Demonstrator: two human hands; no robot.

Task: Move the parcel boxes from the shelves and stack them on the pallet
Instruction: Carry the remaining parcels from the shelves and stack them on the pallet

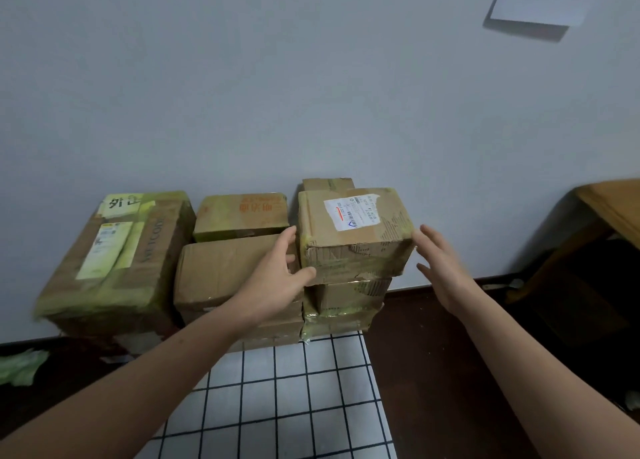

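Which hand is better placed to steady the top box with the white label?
Left, I think. The left hand lies against the labelled box, thumb on its front corner; the right hand hovers open, apart from its side.

L hand (277,278) touches top box (353,230); R hand (445,275) just beside.

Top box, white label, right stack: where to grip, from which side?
Probably by its left and right side faces, one hand each, coming from the front. The labelled box sits topmost with both sides exposed and a second box behind it. The left hand is at its left face; the right hand is open, just off the right face.
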